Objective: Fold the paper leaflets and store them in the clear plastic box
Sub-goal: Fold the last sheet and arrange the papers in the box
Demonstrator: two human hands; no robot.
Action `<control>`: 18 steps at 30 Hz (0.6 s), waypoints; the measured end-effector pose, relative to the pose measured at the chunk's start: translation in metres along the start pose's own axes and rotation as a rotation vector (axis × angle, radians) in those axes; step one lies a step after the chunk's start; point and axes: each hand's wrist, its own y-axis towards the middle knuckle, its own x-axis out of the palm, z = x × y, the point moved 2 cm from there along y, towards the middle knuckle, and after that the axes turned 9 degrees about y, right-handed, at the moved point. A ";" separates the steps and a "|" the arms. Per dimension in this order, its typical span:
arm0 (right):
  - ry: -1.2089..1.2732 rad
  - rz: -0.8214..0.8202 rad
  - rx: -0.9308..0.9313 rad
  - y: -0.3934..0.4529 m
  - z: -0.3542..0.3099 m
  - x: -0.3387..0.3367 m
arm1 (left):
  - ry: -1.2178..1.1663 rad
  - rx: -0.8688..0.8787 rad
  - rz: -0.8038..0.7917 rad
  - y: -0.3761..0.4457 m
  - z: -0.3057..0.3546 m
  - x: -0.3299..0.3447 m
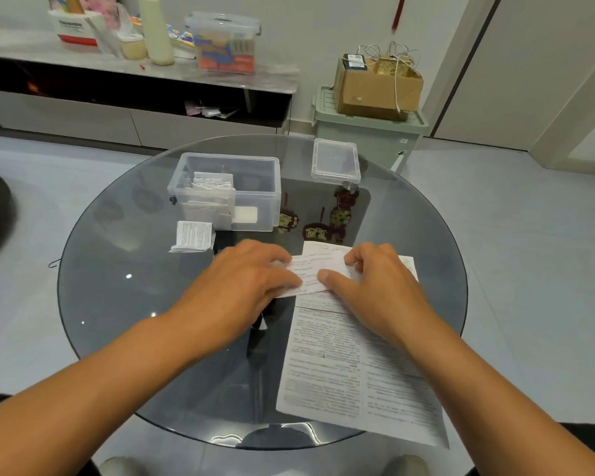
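A narrow folded leaflet strip lies across the top end of a large printed leaflet spread flat on the round glass table. My left hand holds the strip's left end with thumb and curled fingers. My right hand pinches its right end between thumb and index finger. Farther back stands the clear plastic box, open, with several folded leaflets in its left half. One more folded leaflet lies on the glass just in front of the box.
The box's clear lid lies at the table's far right. Red-and-gold ornaments show beneath the glass. Behind are a low cabinet with clutter on top and a green bin carrying a cardboard box.
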 end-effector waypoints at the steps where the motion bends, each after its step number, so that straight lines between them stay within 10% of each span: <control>1: 0.057 -0.008 0.009 0.001 0.000 -0.001 | -0.001 0.035 -0.019 -0.001 0.001 0.004; 9: 0.625 -0.181 -0.206 -0.008 -0.013 -0.007 | -0.187 -0.148 -0.103 0.001 -0.008 0.004; 18: 0.013 -0.285 -0.493 -0.015 -0.018 0.015 | -0.485 -0.357 -0.297 -0.001 -0.021 -0.015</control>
